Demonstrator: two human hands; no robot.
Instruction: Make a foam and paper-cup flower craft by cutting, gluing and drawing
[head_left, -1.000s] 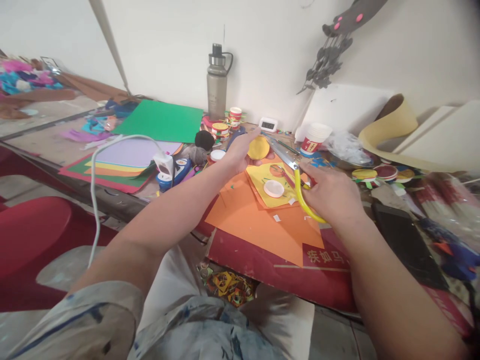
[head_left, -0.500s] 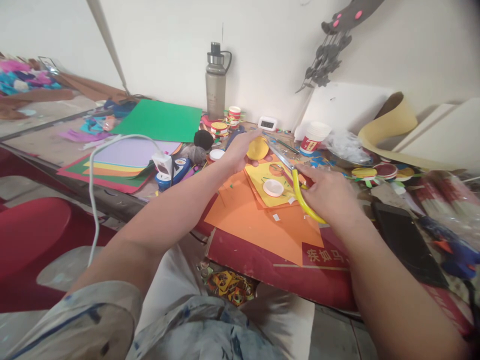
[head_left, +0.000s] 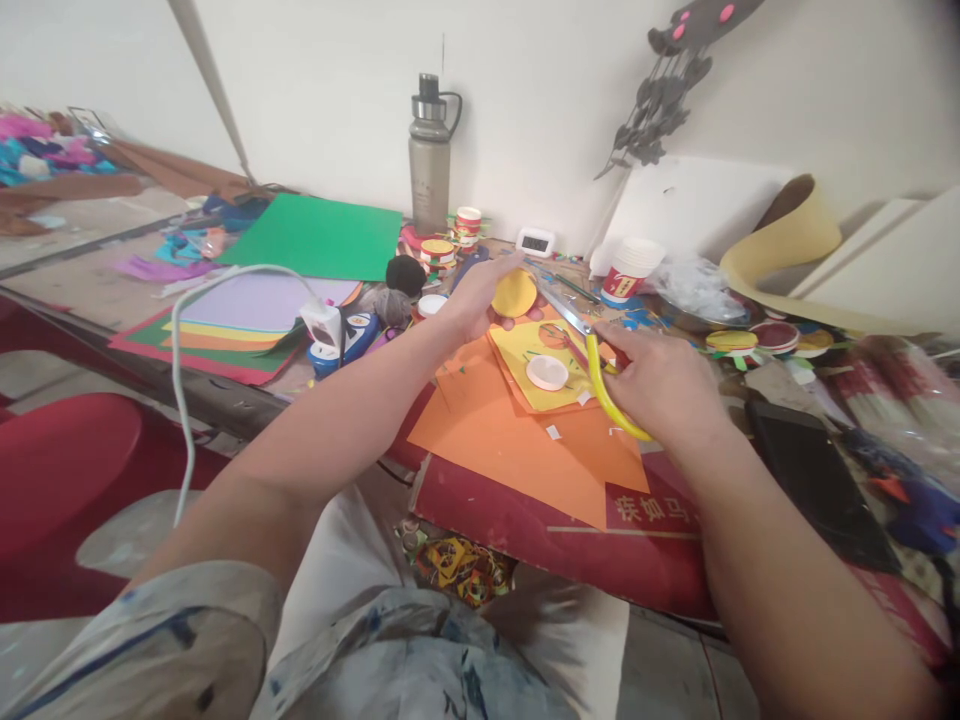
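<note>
My left hand [head_left: 478,298] grips a yellow paper disc [head_left: 514,293] by its left side, thumb along the top and fingertips showing beneath. My right hand [head_left: 651,375] is closed round the yellow handles of a pair of scissors [head_left: 600,375]. The silver blades point up and left, with their tips close to the disc's right edge; whether they touch it I cannot tell. Under both hands lie yellow paper [head_left: 512,352] and orange sheets [head_left: 517,450]. A small white round lid [head_left: 547,373] and little paper scraps rest on the yellow paper.
Behind stand a grey bottle [head_left: 430,165], a white digital timer [head_left: 535,241] and stacked paper cups [head_left: 632,270]. A power strip [head_left: 341,345] with a white cable [head_left: 180,370] is at left. On the right lies a black phone [head_left: 817,480]. Offcuts fill a container [head_left: 461,568] below the table edge.
The whole view has shifted slightly. My hands, the yellow disc and the scissors keep nearly the same positions relative to each other.
</note>
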